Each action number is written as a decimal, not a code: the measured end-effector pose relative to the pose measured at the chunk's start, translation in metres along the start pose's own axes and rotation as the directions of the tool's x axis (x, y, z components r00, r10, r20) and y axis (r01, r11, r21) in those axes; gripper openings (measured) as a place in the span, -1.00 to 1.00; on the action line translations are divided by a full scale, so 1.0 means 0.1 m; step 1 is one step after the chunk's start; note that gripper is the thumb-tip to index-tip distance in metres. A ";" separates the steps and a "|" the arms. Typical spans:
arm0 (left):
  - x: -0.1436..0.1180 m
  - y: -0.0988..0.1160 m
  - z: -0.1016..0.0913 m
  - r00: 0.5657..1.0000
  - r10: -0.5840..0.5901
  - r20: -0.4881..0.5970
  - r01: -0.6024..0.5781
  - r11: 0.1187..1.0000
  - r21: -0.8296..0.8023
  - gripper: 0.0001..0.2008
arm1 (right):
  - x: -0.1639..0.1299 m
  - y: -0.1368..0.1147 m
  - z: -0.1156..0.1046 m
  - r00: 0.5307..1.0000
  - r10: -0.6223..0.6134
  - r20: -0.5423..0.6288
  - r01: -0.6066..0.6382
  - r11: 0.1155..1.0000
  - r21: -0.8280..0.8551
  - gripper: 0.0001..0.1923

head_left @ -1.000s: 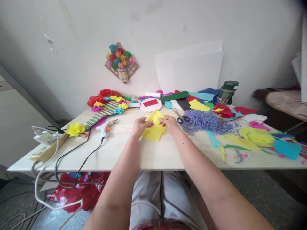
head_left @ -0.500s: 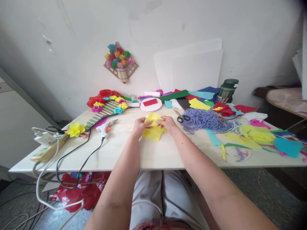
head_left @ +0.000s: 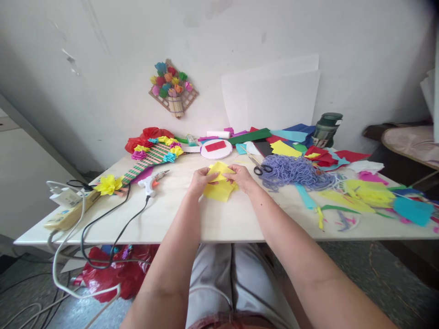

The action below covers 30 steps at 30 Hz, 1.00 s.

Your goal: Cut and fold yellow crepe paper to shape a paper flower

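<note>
Table: white top, where we sit with both arms stretched forward. Yarn: lilac heap, right of our hands. Yellow paper: folded sheet at mid-table, lifted slightly off the top, gripped at its upper edge from both sides. Glue gun: lying left of the paper, cord trailing off the edge. Our left hand: fingers closed, pinching the paper's left side. Our right hand: likewise closed on the right side. Scissors: black handles, just beside our right hand.

text: none legible | green jar label: seemingly printed, too small
</note>
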<state>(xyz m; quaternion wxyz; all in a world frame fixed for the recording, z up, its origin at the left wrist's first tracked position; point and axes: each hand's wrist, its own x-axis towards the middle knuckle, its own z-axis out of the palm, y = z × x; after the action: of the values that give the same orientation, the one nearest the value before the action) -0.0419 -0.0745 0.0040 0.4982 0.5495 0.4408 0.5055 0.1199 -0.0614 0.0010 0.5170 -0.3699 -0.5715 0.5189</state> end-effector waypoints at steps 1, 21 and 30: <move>0.00 0.00 0.00 1.000 0.001 0.001 -0.001 1.000 -0.006 -0.64 | 0.00 -0.01 0.00 1.000 -0.004 0.001 0.004 1.000 -0.001 -0.72; -0.01 -0.01 0.01 0.999 0.033 0.039 -0.031 0.998 -0.055 -0.63 | -0.08 -0.07 -0.01 0.997 0.062 0.055 -0.059 0.997 -0.052 -0.74; -0.02 -0.01 0.00 0.996 0.014 0.088 -0.006 0.996 -0.090 -0.66 | -0.05 -0.04 -0.02 0.996 0.085 0.021 -0.084 0.994 -0.067 -0.72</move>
<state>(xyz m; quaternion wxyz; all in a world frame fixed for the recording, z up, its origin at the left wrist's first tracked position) -0.0423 -0.0766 0.0028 0.5388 0.5506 0.3924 0.5025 0.1236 -0.0660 0.0036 0.4752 -0.4047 -0.5783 0.5254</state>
